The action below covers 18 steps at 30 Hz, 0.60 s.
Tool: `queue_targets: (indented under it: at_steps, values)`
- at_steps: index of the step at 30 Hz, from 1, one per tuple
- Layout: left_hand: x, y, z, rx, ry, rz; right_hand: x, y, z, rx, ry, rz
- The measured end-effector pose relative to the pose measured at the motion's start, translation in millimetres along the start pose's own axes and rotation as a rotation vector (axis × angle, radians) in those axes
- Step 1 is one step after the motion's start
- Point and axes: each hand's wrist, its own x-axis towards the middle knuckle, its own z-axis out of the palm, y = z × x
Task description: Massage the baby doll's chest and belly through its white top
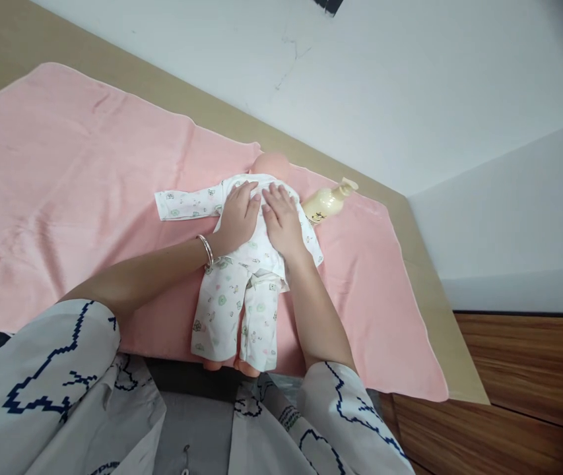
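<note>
A baby doll (270, 165) in a white printed top and trousers (219, 307) lies with its head away from me and its feet towards me. My left hand (238, 214) rests flat on the left side of the doll's upper body, fingers stretched out. On the right side, my right hand (282, 221) lies flat too, its fingers extended and close to the left hand's. One doll sleeve (189, 203) reaches out to the left. A cream pump bottle (325, 202) lies tilted beside the doll's other sleeve. Neither hand grips anything.
Under the doll spreads a pink blanket (98, 171) on a tan tabletop (424, 316). A white wall (390, 86) runs along the table's far side. Wooden panelling (533, 369) shows at the lower right.
</note>
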Motion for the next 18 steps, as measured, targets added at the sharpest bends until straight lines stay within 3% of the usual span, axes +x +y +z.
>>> queue_targets:
  at_steps: [3, 5, 10, 13, 16, 18]
  values:
    - [-1, 1, -0.5, -0.001, -0.001, 0.002, 1, 7, 2, 0.018, 0.054, 0.133]
    - [-1, 2, -1.1, -0.015, -0.003, 0.001, -5, -4, 4, -0.002, 0.076, 0.150]
    - [-1, 3, -2.8, -0.061, 0.016, -0.030, -17, -35, 0, -0.067, -0.087, -0.075]
    - [-1, 4, -3.5, -0.070, 0.014, -0.030, -9, -21, -8, -0.046, -0.128, -0.082]
    - [-2, 5, -3.6, -0.061, 0.006, 0.002, 0, 2, -11, -0.020, -0.060, 0.042]
    - [-2, 4, -3.0, -0.051, 0.011, 0.019, -1, 4, -9, -0.045, -0.001, 0.136]
